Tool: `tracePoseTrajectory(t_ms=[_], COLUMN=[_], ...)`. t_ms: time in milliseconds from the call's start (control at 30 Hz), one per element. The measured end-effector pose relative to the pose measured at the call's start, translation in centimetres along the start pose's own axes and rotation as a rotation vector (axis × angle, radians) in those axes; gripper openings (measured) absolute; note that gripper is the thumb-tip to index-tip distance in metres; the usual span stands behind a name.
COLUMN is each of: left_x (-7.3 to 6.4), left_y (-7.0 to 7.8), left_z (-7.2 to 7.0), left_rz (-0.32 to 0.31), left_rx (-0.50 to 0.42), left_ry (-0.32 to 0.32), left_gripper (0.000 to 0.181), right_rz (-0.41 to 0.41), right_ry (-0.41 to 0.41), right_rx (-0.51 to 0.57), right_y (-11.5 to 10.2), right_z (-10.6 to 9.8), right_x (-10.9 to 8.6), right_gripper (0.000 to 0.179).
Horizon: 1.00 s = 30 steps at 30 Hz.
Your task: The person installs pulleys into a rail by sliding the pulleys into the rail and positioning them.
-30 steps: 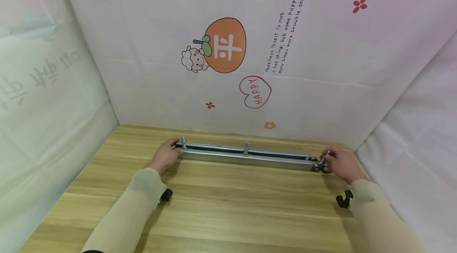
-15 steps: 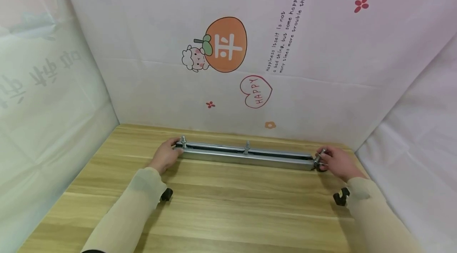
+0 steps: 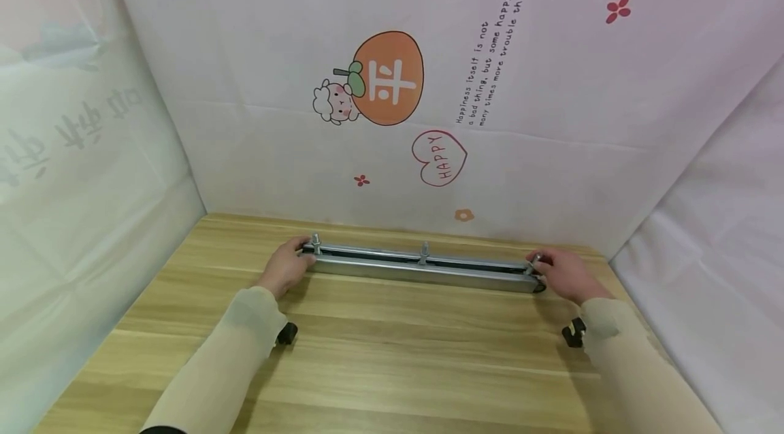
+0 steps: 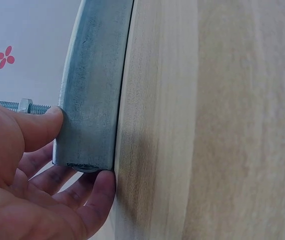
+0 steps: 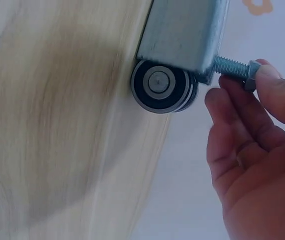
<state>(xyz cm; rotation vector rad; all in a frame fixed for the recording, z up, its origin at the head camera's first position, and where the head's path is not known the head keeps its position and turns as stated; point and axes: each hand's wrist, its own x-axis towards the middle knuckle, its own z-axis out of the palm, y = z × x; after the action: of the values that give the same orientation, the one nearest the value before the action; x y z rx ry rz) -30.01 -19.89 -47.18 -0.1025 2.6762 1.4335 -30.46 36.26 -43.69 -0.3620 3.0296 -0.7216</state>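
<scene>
A galvanised channel track (image 3: 422,273) lies lengthwise near the back of the wooden table, slot facing up. My left hand (image 3: 285,267) holds its left end, the thumb on the side wall (image 4: 90,85) and fingertips at the end. Two threaded bolts stand up from the slot, one beside my left hand (image 4: 25,106) and one mid-track (image 3: 425,253). At the right end, my right hand (image 3: 566,275) pinches the bolt (image 5: 232,67) of a roller trolley between thumb and fingers. Its rear wheels (image 5: 158,86) stick out of the track's end; the front part is hidden inside.
White printed cloth (image 3: 275,148) rises right behind the track, with further cloth walls at left (image 3: 79,169) and right (image 3: 723,216). Wood-grain tabletop (image 3: 398,366) extends in front, between both forearms.
My right hand has moved left, taking the trolley from outside the track's right end mostly into the slot. My left hand stays in place on the left end.
</scene>
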Motion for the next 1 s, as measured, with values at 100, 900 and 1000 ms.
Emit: tracePoseTrajectory(t_ms=[100,900,1000], left_x=[0.0,0.3,0.4], left_y=[0.1,0.1,0.0], left_z=[0.0,0.1,0.1], left_rz=[-0.001,0.013,0.002], left_rx=[0.001,0.019,0.026], left_ry=[0.002,0.009,0.010], left_gripper=[0.055,0.055,0.055], right_rz=[-0.030,-0.031,-0.024], right_ry=[0.010,-0.024,-0.035], right_rx=[-0.017,0.043,0.051], right_y=[-0.2,-0.8,-0.7], right_z=[0.4,1.0,1.0], right_x=[0.2,1.4,1.4], right_gripper=[0.026,0.025,0.026])
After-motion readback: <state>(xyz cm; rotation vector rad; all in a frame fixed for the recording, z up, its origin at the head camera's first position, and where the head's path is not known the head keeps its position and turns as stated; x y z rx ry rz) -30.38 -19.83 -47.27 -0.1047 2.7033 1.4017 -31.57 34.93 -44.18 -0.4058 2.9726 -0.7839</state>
